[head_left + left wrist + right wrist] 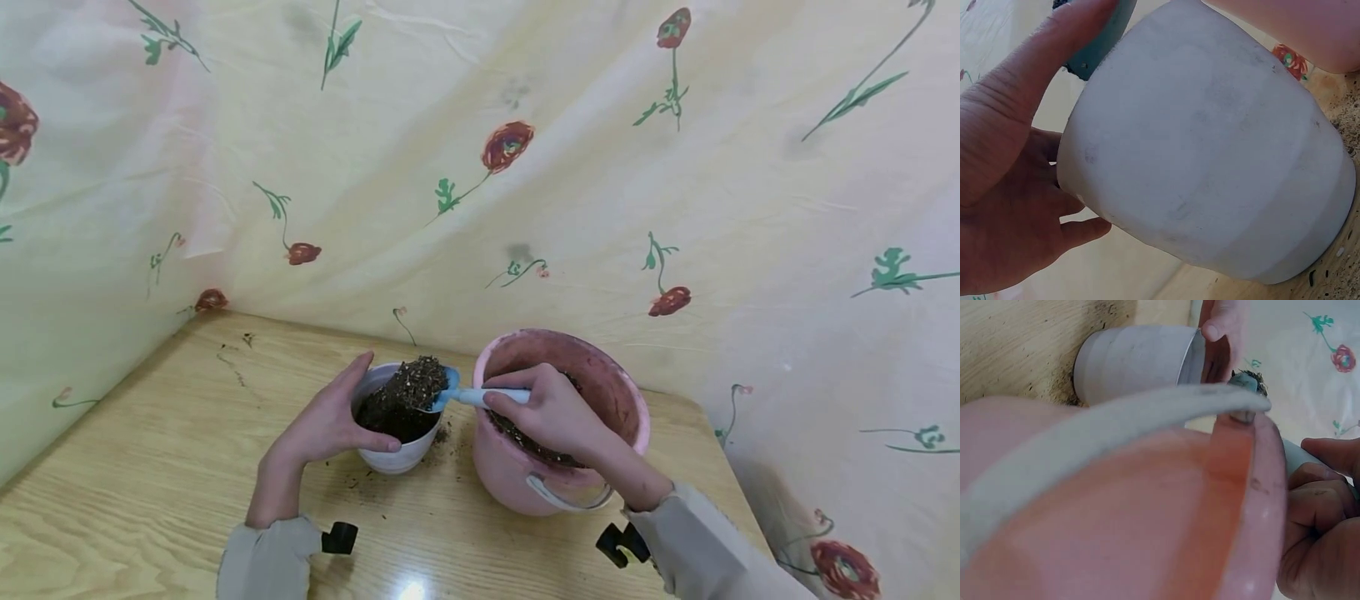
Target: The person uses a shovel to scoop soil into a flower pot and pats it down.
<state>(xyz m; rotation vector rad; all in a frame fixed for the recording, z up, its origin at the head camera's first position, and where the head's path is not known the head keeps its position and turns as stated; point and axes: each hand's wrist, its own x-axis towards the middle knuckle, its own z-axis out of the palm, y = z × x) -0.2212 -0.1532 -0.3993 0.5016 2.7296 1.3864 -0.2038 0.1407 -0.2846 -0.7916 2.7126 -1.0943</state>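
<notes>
My right hand (564,415) grips the pale handle of a small blue trowel (474,397). A heap of dark soil (422,382) sits on its blade, over the mouth of a white flowerpot (397,457). Dark soil shows inside that pot as well. The left hand (324,423) holds the pot from its left side, thumb at the near rim and fingers round the far side; the left wrist view shows the pot wall (1204,144) beside this hand. Below my right hand stands a pink bucket (506,475), partly filled with soil.
The bucket's white handle (555,498) hangs down on its near side. Crumbs of soil (442,440) lie on the wooden table (172,467) around the pot. A flowered sheet (390,167) hangs behind the table and along its left side.
</notes>
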